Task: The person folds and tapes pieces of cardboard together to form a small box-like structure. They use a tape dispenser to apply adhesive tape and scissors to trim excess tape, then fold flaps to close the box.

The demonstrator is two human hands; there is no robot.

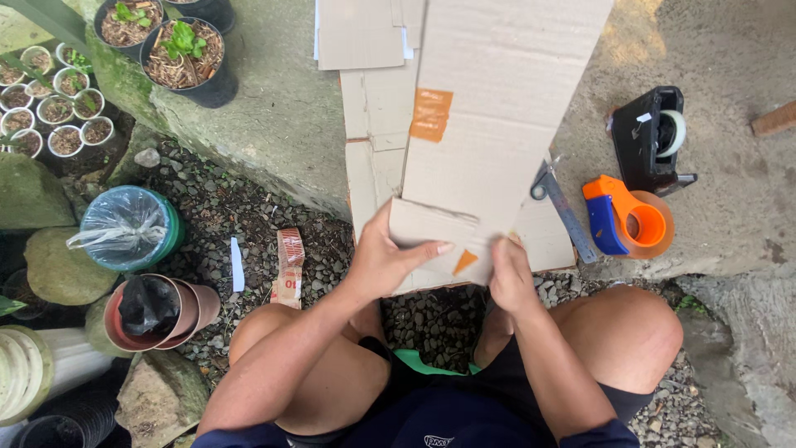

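Long cardboard sheet (489, 124), matte, creased, orange tape patch, lies on concrete ahead of knees. Left hand (390, 257) pinches its near flap; right hand (510, 274) curls on near edge, grip unclear. Best fold along the crease, pressing evenly. Right of sheet: metal ruler (566, 214), orange-blue tape dispenser (626, 220).

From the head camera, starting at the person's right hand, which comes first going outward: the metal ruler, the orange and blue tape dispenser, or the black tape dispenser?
From the right hand:
1. Metal ruler, just up and to its right, beside the cardboard.
2. Orange and blue tape dispenser, farther right on the concrete.
3. Black tape dispenser, farthest, up and right.
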